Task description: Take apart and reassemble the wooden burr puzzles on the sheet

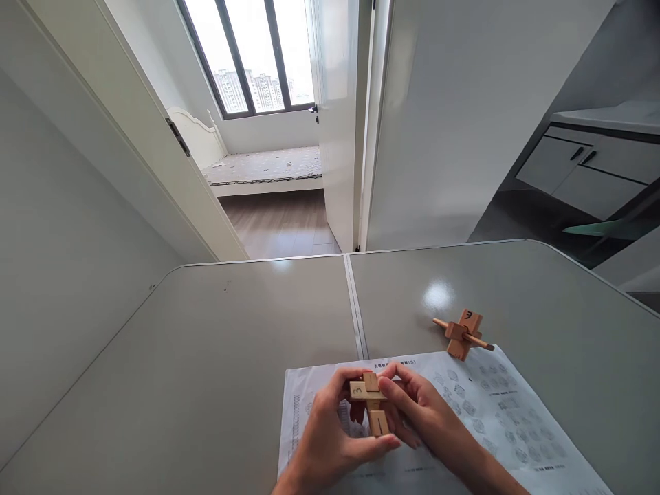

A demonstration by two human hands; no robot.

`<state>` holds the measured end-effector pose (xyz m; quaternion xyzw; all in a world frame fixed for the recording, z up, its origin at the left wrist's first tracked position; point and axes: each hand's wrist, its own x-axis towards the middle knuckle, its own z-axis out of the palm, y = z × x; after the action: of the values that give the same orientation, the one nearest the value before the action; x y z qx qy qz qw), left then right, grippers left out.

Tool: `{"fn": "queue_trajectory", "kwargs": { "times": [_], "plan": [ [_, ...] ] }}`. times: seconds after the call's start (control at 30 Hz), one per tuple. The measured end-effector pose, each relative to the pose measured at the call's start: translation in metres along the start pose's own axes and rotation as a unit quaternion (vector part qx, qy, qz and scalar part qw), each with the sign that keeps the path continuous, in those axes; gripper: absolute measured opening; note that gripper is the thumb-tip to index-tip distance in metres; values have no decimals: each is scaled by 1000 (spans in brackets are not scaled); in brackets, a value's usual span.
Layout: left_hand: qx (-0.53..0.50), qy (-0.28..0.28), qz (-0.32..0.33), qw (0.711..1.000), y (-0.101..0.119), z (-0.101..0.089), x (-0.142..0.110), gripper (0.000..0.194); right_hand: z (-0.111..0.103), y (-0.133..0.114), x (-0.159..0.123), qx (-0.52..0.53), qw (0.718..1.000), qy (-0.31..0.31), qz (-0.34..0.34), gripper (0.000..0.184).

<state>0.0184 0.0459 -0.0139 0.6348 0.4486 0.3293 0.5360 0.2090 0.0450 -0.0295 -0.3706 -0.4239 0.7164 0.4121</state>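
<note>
Interlocked wooden puzzle pieces [375,405] sit between my two hands, above a printed sheet. Dark numerals mark several of their faces. My left hand [330,426] grips them from the left, thumb at the lower end and fingers behind the top. From the right, my right hand [420,405] closes its thumb and fingers on the upper part. Some fingertips are hidden behind the wood. Further off to the right, a second group of joined wooden puzzle pieces [458,337] lies at the sheet's top edge, a thin rod sticking out on both sides.
The white sheet [495,426] carries printed text and small diagrams. It lies on a grey table [232,357] with a metal seam [353,295] down its middle. Beyond are an open door [337,137], a bed [268,165] and, at right, a white cabinet [582,158].
</note>
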Motion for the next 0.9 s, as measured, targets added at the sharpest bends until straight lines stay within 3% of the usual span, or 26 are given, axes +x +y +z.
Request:
{"fn": "queue_trajectory", "kwargs": {
  "times": [0.53,0.9],
  "plan": [
    [-4,-2,-2,1000,10,2,2,56,0,-2,-2,-16,999,13,-27,44],
    [-26,-5,2,1000,11,4,5,52,-4,-2,-1,19,999,15,29,46]
  ]
}}
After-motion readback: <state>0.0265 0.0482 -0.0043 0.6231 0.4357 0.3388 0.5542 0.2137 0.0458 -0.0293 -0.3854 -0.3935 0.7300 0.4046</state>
